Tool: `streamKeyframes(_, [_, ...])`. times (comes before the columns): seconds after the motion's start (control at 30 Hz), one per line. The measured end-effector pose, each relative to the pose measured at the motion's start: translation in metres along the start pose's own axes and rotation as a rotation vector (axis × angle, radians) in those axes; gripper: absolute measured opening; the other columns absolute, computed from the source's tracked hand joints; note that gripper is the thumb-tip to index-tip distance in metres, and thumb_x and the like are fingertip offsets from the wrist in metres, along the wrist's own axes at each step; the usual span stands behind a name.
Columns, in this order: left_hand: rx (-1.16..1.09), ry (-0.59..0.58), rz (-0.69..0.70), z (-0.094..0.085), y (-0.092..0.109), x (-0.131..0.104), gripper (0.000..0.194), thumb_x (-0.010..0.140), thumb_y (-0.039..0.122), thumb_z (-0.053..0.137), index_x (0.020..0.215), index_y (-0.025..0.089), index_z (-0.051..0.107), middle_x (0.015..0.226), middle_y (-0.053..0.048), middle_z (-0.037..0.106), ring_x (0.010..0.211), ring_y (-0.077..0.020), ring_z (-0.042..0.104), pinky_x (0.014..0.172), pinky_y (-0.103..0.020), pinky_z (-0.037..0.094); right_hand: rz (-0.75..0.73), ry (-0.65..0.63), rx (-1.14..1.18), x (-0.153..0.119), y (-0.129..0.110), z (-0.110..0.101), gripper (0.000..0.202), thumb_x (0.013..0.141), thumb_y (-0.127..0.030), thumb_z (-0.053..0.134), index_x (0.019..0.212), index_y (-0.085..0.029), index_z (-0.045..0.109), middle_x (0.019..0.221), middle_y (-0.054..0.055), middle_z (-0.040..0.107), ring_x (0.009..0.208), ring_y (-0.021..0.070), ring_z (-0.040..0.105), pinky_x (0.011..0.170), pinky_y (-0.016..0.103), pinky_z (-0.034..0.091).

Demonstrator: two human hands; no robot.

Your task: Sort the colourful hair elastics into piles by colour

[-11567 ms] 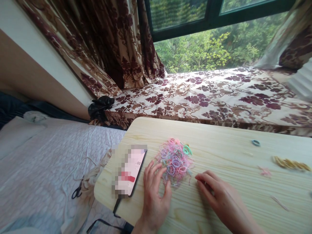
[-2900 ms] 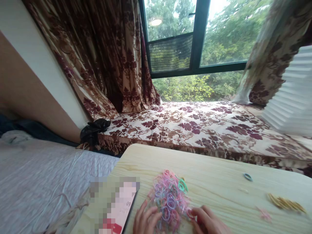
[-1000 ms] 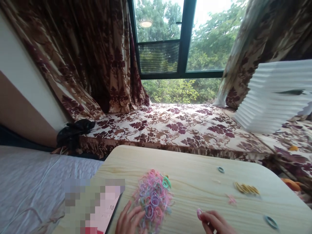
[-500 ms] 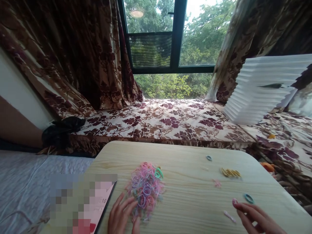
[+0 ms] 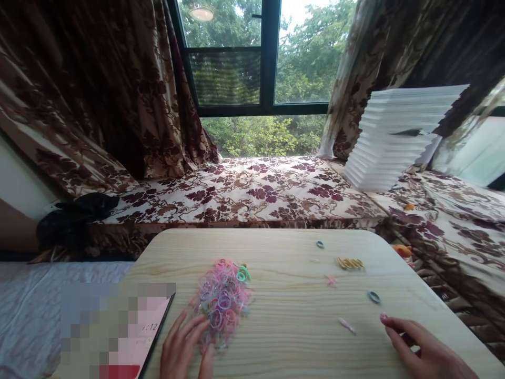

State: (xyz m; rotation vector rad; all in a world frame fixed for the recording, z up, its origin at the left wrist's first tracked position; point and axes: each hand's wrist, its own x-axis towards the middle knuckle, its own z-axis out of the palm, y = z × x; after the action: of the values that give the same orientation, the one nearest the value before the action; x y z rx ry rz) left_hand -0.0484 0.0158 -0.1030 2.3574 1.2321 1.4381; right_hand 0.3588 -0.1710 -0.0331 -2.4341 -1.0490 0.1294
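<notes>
A loose heap of small elastic hair ties, mostly pink and lilac with a green one on top, lies left of the table's middle. My left hand rests at the heap's near left edge, fingers spread and fingertips touching the bands. At the right, my right hand pinches a small pink hair tie between thumb and forefinger; its shape is mostly hidden. Just beyond those fingertips is a blue-grey hair tie. To their left lies a narrow pink-lilac bundle.
Farther back on the wooden table are a row of yellow bands, a pink cluster and another blue-grey tie. A tablet-like screen, partly blurred, lies left. A tall paper stack stands on the window seat.
The view has turned right, so everything shifts left. My right hand has moved rightward over the table, from left of the near blue-grey tie to its right. My left hand stays at the heap.
</notes>
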Motion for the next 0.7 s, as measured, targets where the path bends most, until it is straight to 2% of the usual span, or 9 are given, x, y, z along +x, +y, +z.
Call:
streamKeyframes(0.1, [-0.006, -0.012, -0.008, -0.002, 0.002, 0.000, 0.023, 0.091, 0.026, 0.056, 0.112, 0.026, 0.065, 0.112, -0.004, 0.069, 0.126, -0.0268, 0.053, 0.110, -0.045, 0.041, 0.017, -0.054, -0.022, 0.004, 0.001, -0.008, 0.038, 0.077, -0.057, 0.056, 0.092, -0.029, 0.076, 0.087, 0.003, 0.078, 0.071, 0.0236, 0.075, 0.054, 0.031, 0.058])
streamKeyframes(0.2, [-0.006, -0.028, 0.001, -0.004, 0.000, 0.000, 0.025, 0.090, 0.025, 0.056, 0.114, 0.027, 0.063, 0.114, -0.004, 0.068, 0.127, -0.0270, 0.052, 0.109, -0.046, 0.041, 0.028, -0.051, -0.028, 0.005, -0.004, -0.014, 0.037, 0.078, -0.057, 0.055, 0.090, -0.029, 0.076, 0.082, 0.004, 0.078, 0.070, 0.0243, 0.075, 0.053, 0.031, 0.056])
streamKeyframes(0.37, [0.059, -0.113, 0.147, -0.010, -0.012, 0.000, 0.037, 0.087, 0.022, 0.061, 0.124, 0.027, 0.059, 0.119, -0.003, 0.067, 0.130, -0.0260, 0.050, 0.106, -0.040, 0.042, 0.103, -0.066, -0.060, 0.005, -0.022, -0.019, 0.038, 0.074, -0.058, 0.050, 0.081, -0.029, 0.073, 0.074, 0.003, 0.077, 0.066, 0.0251, 0.073, 0.052, 0.033, 0.054])
streamKeyframes(0.43, [0.062, -0.119, 0.162, -0.011, -0.013, 0.000, 0.038, 0.087, 0.021, 0.061, 0.124, 0.027, 0.059, 0.119, -0.003, 0.067, 0.130, -0.0257, 0.049, 0.106, -0.039, 0.042, 0.121, -0.090, -0.080, 0.005, -0.027, -0.019, 0.038, 0.073, -0.059, 0.048, 0.080, -0.030, 0.072, 0.074, 0.002, 0.076, 0.067, 0.0255, 0.073, 0.053, 0.034, 0.053])
streamKeyframes(0.6, [-0.014, -0.072, -0.015, -0.010, 0.004, 0.002, 0.029, 0.090, 0.024, 0.057, 0.118, 0.027, 0.061, 0.119, -0.004, 0.066, 0.131, -0.0262, 0.049, 0.111, -0.042, 0.039, 0.112, -0.123, -0.078, 0.005, -0.029, -0.016, 0.039, 0.073, -0.059, 0.048, 0.082, -0.030, 0.072, 0.081, 0.002, 0.077, 0.075, 0.0262, 0.074, 0.058, 0.035, 0.054])
streamKeyframes(0.7, [-0.036, -0.070, -0.058, -0.011, 0.012, 0.004, 0.026, 0.091, 0.025, 0.057, 0.116, 0.026, 0.062, 0.117, -0.004, 0.067, 0.131, -0.0259, 0.049, 0.112, -0.042, 0.038, 0.109, -0.127, -0.058, 0.003, -0.031, -0.018, 0.041, 0.072, -0.061, 0.050, 0.085, -0.030, 0.074, 0.084, 0.003, 0.078, 0.076, 0.0261, 0.074, 0.060, 0.035, 0.055])
